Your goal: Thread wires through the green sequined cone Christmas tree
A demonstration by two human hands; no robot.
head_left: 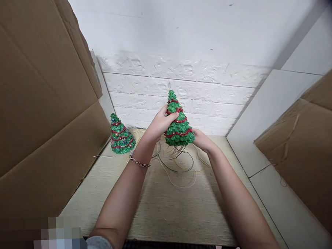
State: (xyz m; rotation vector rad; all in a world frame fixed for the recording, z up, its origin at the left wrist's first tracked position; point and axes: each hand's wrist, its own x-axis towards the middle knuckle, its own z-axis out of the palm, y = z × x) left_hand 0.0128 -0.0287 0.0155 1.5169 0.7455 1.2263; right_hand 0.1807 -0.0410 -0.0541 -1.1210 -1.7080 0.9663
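Observation:
A small glittery green Christmas tree [179, 128] with red garlands is held above the pale wooden table [164, 209]. My left hand [160, 121] grips its upper left side, fingers wrapped round the branches. Under the lower right edge of the tree, my right hand [201, 139] holds its base. Thin wires [178, 164] hang from beneath the tree and coil on the table. A bracelet [139, 162] circles my left wrist.
A second, decorated green tree [120, 135] stands on the table at the back left. Large cardboard sheets [35, 101] rise on the left, another cardboard sheet [307, 147] on the right. A white brick-patterned wall [208, 82] closes the back.

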